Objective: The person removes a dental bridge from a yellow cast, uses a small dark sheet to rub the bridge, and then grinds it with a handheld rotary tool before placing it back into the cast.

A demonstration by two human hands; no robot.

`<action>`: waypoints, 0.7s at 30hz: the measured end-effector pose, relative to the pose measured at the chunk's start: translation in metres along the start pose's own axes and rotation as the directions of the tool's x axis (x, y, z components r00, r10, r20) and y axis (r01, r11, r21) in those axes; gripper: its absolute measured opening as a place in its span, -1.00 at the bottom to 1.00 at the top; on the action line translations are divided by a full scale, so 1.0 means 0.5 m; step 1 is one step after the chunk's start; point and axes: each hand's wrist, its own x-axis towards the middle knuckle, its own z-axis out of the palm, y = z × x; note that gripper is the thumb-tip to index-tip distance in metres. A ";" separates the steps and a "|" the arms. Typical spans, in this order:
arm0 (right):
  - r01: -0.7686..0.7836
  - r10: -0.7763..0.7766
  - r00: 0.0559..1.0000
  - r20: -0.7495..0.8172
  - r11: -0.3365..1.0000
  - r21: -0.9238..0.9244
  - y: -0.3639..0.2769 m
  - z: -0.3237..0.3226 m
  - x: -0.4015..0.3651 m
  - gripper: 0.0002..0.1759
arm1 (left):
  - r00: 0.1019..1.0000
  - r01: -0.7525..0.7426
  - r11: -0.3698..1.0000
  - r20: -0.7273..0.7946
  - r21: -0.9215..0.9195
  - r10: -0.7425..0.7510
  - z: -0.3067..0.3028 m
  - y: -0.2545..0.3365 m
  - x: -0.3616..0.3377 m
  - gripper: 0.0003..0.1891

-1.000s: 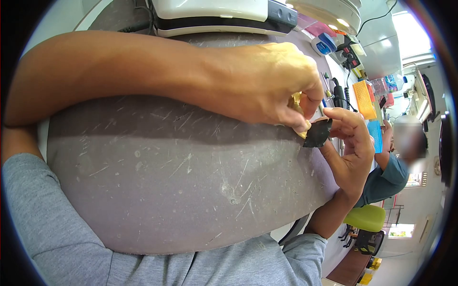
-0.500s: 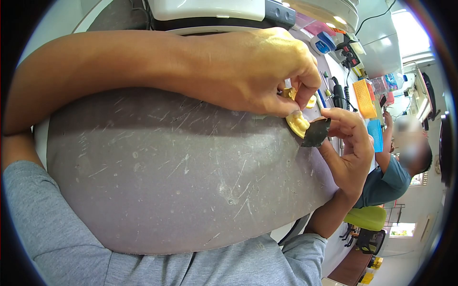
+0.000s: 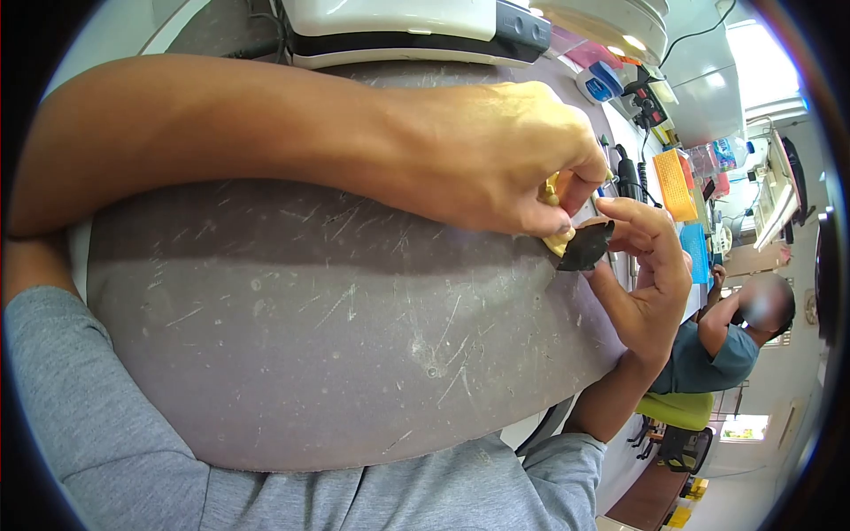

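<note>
My left hand reaches across from the left, thumb and fingers pinched together on a small yellow piece that looks like part of a dental cast. Its thumb tip touches a yellow dental cast with tooth-like bumps, largely hidden behind that thumb. Against the cast's right side is a dark, thin, ragged-edged sheet. My right hand grips the cast and the dark sheet between thumb and fingers. Both hands meet just above the right part of the scratched grey work mat.
A white and black machine stands at the back. To the right are a blue-lidded jar, a black handpiece, an orange basket and a blue basket. A co-worker in a teal shirt sits further right.
My left hand has moved slightly down and right, bringing its yellow piece against the cast and covering more of it. My right hand stays nearly still. The co-worker has shifted posture.
</note>
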 end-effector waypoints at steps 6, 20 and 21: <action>0.017 -0.018 1.000 -0.024 1.000 -0.024 0.004 0.003 -0.004 -0.51 | 0.999 0.031 0.999 -0.028 -0.023 -0.032 -0.001 0.001 0.002 -0.73; 0.208 -0.201 0.978 0.054 0.947 -0.244 -0.021 -0.003 0.027 -0.71 | 0.998 0.001 0.999 0.062 0.036 -0.003 -0.009 0.006 0.008 -0.84; 0.214 -0.207 0.977 0.053 0.945 -0.246 -0.018 -0.003 0.026 -0.72 | 0.997 -0.033 0.998 0.078 0.052 0.029 -0.008 0.007 0.011 -0.84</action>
